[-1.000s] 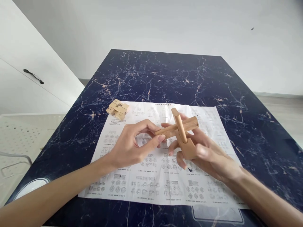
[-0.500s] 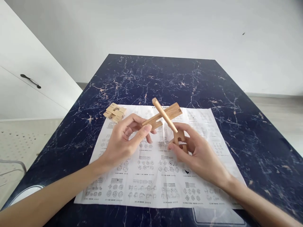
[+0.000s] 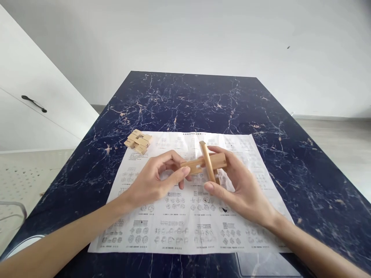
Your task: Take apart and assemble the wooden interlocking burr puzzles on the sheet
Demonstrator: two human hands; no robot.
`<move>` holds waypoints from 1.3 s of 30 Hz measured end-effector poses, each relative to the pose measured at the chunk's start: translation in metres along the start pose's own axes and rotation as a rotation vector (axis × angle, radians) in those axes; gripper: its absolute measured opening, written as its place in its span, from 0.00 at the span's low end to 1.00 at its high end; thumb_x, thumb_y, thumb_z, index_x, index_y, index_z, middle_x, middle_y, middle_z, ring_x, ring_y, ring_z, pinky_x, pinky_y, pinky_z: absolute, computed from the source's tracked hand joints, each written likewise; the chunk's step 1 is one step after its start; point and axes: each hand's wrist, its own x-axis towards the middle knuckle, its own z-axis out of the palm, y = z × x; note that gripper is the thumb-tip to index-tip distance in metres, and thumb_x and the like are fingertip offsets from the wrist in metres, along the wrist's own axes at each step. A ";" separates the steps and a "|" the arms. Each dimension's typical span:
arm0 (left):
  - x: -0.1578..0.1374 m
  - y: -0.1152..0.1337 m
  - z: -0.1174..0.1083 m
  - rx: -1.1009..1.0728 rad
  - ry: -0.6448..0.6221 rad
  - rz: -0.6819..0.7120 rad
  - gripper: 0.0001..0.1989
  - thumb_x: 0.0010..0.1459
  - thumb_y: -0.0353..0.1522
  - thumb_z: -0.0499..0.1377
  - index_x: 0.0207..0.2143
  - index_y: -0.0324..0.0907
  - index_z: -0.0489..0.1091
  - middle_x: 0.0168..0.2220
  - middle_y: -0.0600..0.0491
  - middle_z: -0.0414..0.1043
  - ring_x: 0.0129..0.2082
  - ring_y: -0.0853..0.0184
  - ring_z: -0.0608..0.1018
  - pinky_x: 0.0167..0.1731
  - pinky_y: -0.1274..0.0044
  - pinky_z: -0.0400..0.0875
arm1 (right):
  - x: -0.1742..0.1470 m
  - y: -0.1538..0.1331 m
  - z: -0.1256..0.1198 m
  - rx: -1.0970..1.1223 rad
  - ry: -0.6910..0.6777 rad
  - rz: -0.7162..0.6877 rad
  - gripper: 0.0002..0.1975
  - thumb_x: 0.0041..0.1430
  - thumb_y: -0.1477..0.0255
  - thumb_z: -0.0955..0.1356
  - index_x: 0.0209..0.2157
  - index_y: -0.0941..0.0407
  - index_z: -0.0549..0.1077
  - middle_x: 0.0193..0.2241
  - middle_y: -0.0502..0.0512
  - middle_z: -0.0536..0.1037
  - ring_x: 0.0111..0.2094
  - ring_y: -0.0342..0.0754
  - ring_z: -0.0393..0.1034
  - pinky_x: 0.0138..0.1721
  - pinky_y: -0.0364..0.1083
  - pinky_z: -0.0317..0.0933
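Observation:
My left hand (image 3: pixel 162 179) is closed, thumb and fingers pinching the left end of a notched wooden puzzle piece (image 3: pixel 193 168). Across that piece stands a slim wooden bar (image 3: pixel 207 162), tilted with its top to the left. My right hand (image 3: pixel 240 185) curls round the right side of these joined burr puzzle pieces, its thumb by the bar's lower end. Its fingers behind the wood are partly hidden, and so is another piece between the hands. Below lies a white instruction sheet (image 3: pixel 179 216) printed with puzzle diagrams.
An interlocked pale wooden puzzle (image 3: pixel 138 141) rests at the sheet's top left corner. The sheet lies on a dark blue marble-patterned table (image 3: pixel 185 100). A clear flat rectangular object (image 3: pixel 266 264) is at the front edge. A white cabinet (image 3: pixel 34 116) stands at left.
The wooden pieces have come lower and closer to the sheet. My right hand has shifted its grip upward round their right side, and the slim bar now stands more upright.

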 end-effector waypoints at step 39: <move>0.002 -0.018 -0.006 0.698 0.060 0.359 0.16 0.63 0.32 0.66 0.22 0.42 0.69 0.17 0.62 0.71 0.17 0.74 0.72 0.33 0.73 0.74 | 0.021 0.013 -0.041 -0.571 0.049 0.172 0.18 0.71 0.57 0.65 0.48 0.56 0.75 0.18 0.44 0.66 0.19 0.45 0.59 0.23 0.46 0.51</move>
